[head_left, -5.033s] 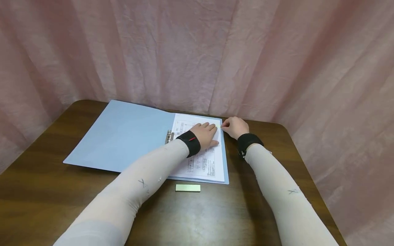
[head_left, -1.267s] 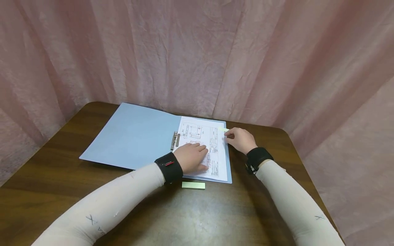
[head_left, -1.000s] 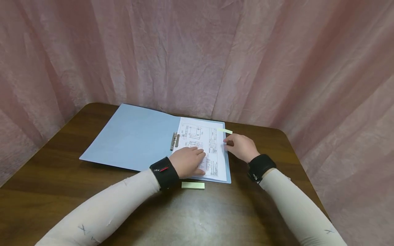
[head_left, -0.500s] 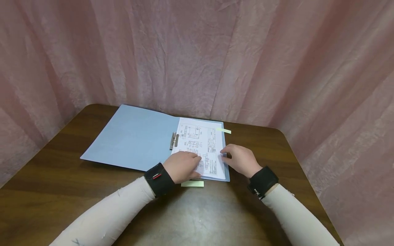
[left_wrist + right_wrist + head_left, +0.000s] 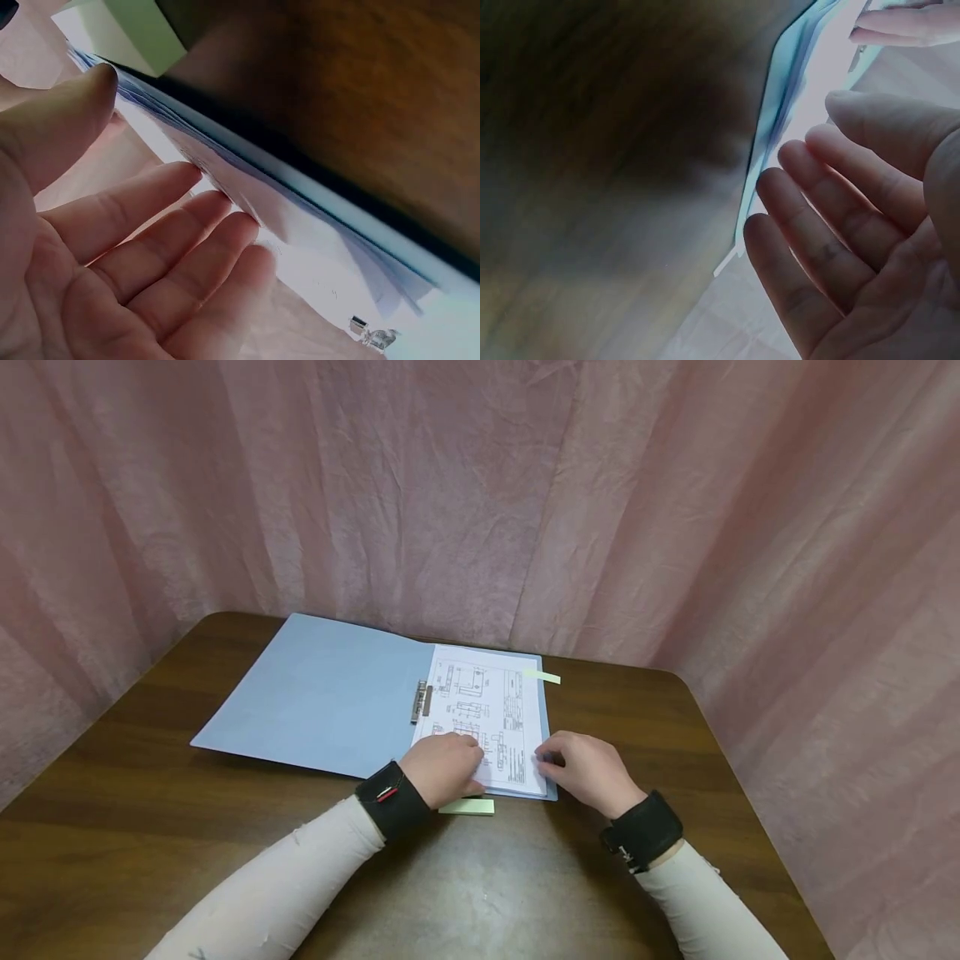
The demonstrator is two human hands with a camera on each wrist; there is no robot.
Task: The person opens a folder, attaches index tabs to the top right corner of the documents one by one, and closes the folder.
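An open light-blue paper folder (image 5: 315,693) lies on the dark brown wooden tabletop (image 5: 150,827), towards its far edge, with the cover spread flat to the left. Its right half holds a stack of white printed sheets with technical drawings (image 5: 487,710), fastened along their left side by a metal clip (image 5: 417,702) at the folder's spine. A small pale-green sticky flag (image 5: 544,677) juts out from the stack's far right corner, over the folder's edge.

The left hand (image 5: 444,768) rests flat on the near part of the top sheet, fingers straight and relaxed, grasping nothing; the left wrist view shows the fingertips (image 5: 225,217) lying against the sheet edges. The right hand (image 5: 588,770) sits at the near right corner of the stack, fingers loosely extended and touching the paper's edge without clasping it; the right wrist view shows its fingers (image 5: 810,225) straight beside the fanned sheet edges.

A pale-green pad of sticky notes (image 5: 467,807) lies on the tabletop just in front of the folder's near edge, beside the left hand. Pink curtains (image 5: 480,485) hang behind.
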